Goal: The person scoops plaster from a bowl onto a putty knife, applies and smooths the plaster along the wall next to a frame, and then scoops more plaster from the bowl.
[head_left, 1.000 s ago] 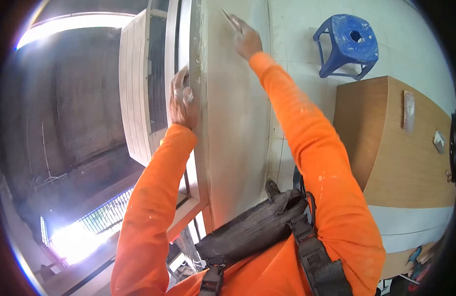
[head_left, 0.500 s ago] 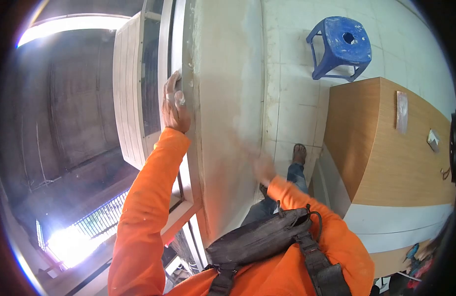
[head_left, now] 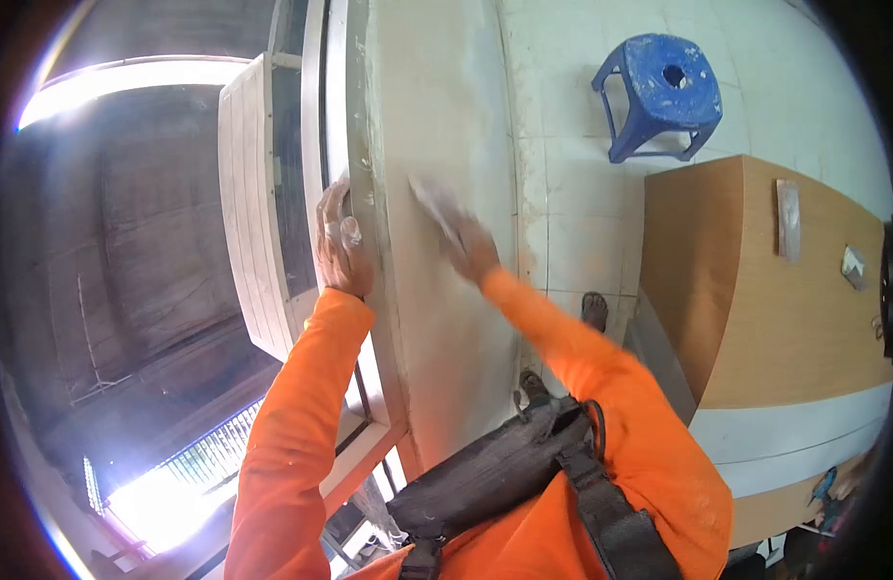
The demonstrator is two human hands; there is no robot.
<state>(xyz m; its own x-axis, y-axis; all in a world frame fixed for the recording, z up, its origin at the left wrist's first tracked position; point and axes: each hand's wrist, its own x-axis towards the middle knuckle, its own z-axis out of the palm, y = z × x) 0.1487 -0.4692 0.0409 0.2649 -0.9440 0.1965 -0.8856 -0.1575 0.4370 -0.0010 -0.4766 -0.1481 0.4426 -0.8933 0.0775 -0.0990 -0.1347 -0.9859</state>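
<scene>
While the right hand (head_left: 469,249) grasps a flat scraper-like blade (head_left: 433,206), the blade lies against the pale wall face (head_left: 446,116) at centre frame, angled up and to the left from the fingers. The blade is motion-blurred, so its exact type and edge contact cannot be told. The right hand is closed around the blade's lower end, with the orange sleeve (head_left: 601,387) running down and right toward the lower centre of the frame.

The left hand (head_left: 341,246) sits just left of the blade, its fingers curled around the edge of the white window frame (head_left: 335,116) where the frame meets the wall face. It grips the frame only. Pale smears mark the fingers.

Left of the frame, a louvred white panel (head_left: 248,222) stands open over a dark exterior drop, with bright glare at lower left.

At lower centre, a dark bag (head_left: 495,469) hangs on straps across the person's front. A foot (head_left: 593,309) shows on the tiled floor (head_left: 572,222) right of the wall. A blue plastic stool (head_left: 659,92) stands at upper right. A wooden desk top (head_left: 785,319) fills the right side, with small items lying on it.
</scene>
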